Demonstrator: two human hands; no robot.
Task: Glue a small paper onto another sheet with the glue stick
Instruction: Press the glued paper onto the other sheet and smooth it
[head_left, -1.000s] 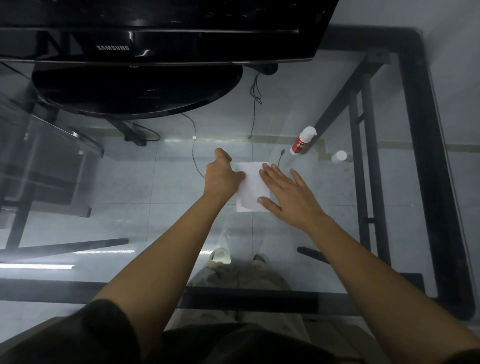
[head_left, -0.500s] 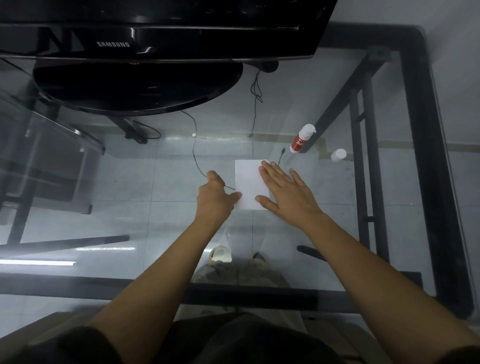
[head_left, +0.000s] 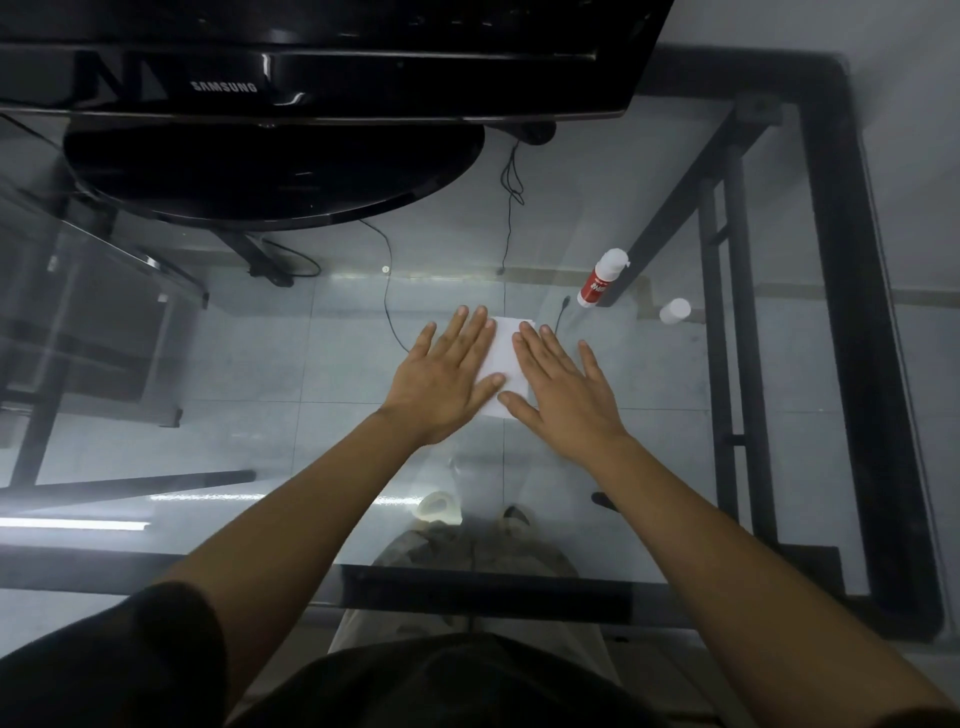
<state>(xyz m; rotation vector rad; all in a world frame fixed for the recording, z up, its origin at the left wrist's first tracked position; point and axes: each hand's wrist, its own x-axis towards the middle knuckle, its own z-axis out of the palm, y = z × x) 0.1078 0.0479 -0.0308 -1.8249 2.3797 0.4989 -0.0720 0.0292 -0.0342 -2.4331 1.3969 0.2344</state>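
One word reads clean: "SAMSUNG", in pale capitals on the glossy black lower bezel of the monitor (head_left: 311, 78) at the far edge of the glass table. Over on the right, the glue stick (head_left: 602, 279) stands uncapped with a red label carrying white lettering, but that print is too small and blurred to make out. Nothing legible on the white paper (head_left: 506, 358), and no numbers or signs elsewhere.

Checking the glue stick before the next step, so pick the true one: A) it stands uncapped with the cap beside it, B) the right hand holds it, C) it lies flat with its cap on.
A: the glue stick stands upright, uncapped, its white cap standing apart to its right.
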